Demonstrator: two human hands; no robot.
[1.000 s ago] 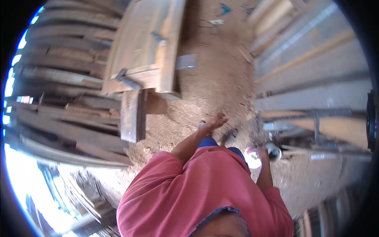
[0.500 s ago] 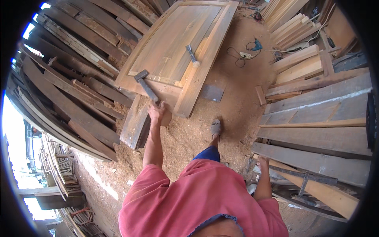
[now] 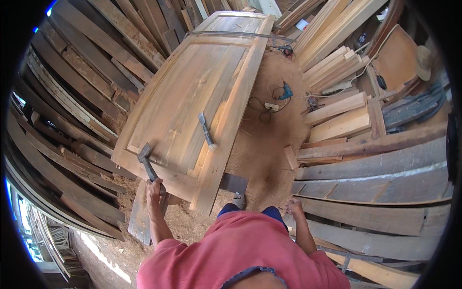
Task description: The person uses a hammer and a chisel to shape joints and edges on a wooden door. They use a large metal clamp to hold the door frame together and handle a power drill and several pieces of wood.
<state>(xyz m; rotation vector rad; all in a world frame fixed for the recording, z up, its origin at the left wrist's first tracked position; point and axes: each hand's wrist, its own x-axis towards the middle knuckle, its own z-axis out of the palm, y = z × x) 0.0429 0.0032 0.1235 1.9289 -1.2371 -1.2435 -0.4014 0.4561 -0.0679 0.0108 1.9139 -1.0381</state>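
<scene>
A panelled wooden door (image 3: 190,91) lies flat in front of me. My left hand (image 3: 154,189) is closed round the end of a hammer's dark handle. The hammer (image 3: 147,161) rests over the door's near left corner, its metal head on the frame. A chisel (image 3: 206,131) with a pale-tipped handle lies farther in, across the right side of the panel. My right hand (image 3: 294,207) hangs off to the right, above the stacked boards and away from the door. Its fingers are curled in; whatever they might hold is hidden.
A long metal bar (image 3: 231,34) crosses the door's far part. Stacked planks (image 3: 91,82) line the left, and boards (image 3: 375,168) the right. On the sawdust-covered floor, a teal power drill (image 3: 287,90) lies with its cord and a socket block (image 3: 271,106). A support timber (image 3: 140,214) shows under the near corner.
I have moved nearer to the door, and its far end shows now. My left hand's fingers have closed round the hammer handle. My right hand has come up and forward from beside my body.
</scene>
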